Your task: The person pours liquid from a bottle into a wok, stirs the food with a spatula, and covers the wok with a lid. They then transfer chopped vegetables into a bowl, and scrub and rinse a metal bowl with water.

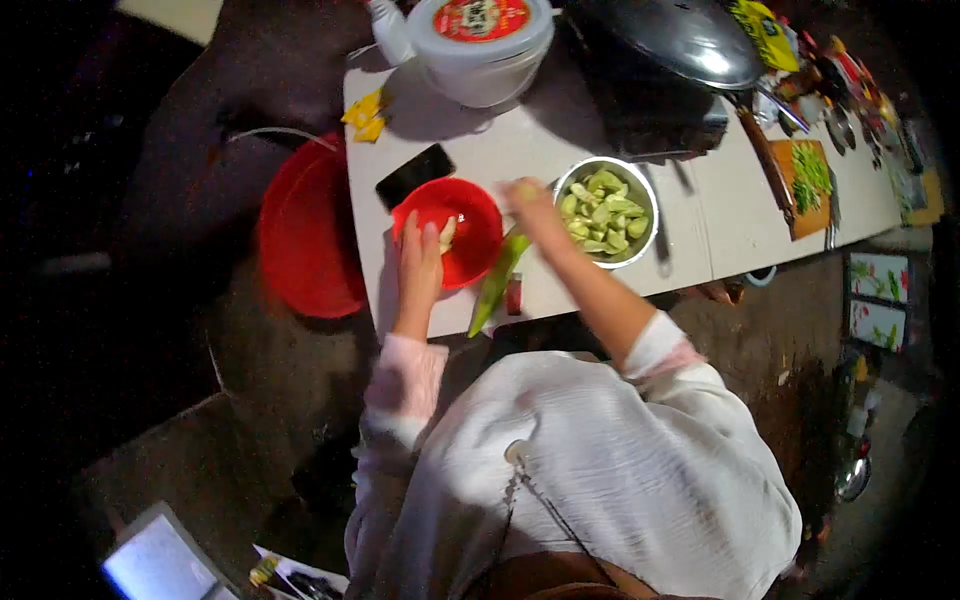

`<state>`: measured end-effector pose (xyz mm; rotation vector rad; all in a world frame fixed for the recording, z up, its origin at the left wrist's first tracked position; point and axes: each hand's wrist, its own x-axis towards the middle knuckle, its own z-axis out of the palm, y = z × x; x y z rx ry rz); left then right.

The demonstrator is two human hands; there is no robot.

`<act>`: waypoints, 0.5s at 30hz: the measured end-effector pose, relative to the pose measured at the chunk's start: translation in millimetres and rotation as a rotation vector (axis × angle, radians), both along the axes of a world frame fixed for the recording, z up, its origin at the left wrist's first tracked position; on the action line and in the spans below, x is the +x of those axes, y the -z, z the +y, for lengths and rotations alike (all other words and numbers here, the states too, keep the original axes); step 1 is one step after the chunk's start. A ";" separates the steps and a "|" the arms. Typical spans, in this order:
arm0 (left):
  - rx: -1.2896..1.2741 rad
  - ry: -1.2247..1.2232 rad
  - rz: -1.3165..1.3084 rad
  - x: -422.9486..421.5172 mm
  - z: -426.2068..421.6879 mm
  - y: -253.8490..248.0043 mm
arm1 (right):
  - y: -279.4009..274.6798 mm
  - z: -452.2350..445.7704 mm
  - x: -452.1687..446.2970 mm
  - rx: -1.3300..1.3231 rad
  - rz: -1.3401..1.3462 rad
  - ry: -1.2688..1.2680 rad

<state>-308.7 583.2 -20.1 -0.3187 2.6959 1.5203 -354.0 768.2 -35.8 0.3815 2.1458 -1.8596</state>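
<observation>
A small red bowl stands at the table's near left, with a few pale pieces inside. My left hand grips its near left rim, the thumb over the inner side. Between this bowl and a metal bowl of cut green vegetable pieces is my right hand. Motion blurs its fingers, so what they hold, if anything, is unclear. Below that hand lies a long, pointed green object, shaped like a blade; its kind is uncertain. A small red item is beside it.
A black phone lies behind the red bowl. Farther back are a lidded white tub and a large dark pan lid. Chopped greens sit on a cutting board at right. A big red bucket stands left of the table.
</observation>
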 end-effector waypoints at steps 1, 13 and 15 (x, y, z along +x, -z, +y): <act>-0.201 0.091 0.005 -6.6 -10.8 11.8 | -11.2 18.8 7.8 0.148 0.082 0.083; -0.915 0.600 -0.407 -25.9 7.0 80.6 | 27.7 103.9 42.5 0.992 0.209 0.045; -0.889 0.580 -0.357 -24.0 5.3 101.6 | 21.5 101.3 46.1 0.944 0.394 0.048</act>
